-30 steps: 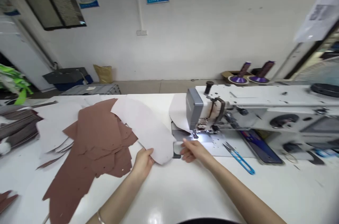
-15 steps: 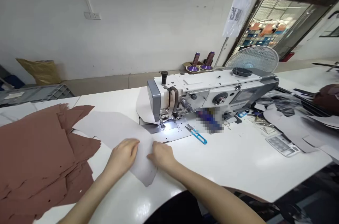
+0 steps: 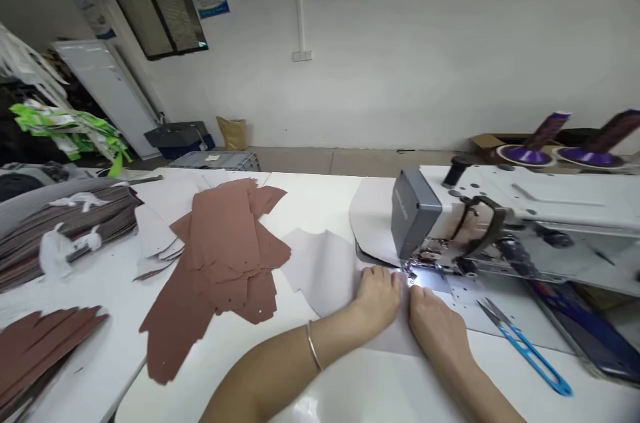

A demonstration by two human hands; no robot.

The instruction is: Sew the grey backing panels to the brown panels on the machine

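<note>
A pale grey cut piece of sheet material (image 3: 325, 269) lies across the white table, its right part at the sewing machine's (image 3: 417, 216) lit needle area. My left hand (image 3: 379, 296) has its fingers curled on this piece, just left of the presser foot (image 3: 410, 271). Close beside it, my right hand (image 3: 435, 316) is closed at the right edge of the same piece, just below the foot. Fingertips of both hands are partly hidden. Thread snips (image 3: 530, 349) with blue handles lie to the right of my right hand.
Stacked brown cut pieces (image 3: 225, 236) lie left of the grey piece. Farther left are tied bundles (image 3: 60, 223) and more brown pieces (image 3: 45, 349). A phone-like dark object (image 3: 590, 329) rests under the machine arm. Purple-based thread cones (image 3: 537, 143) stand behind.
The view has swung left and come nearer the machine. Both hands have moved with the grey piece up to the needle area, closer together. The snips stay on the table.
</note>
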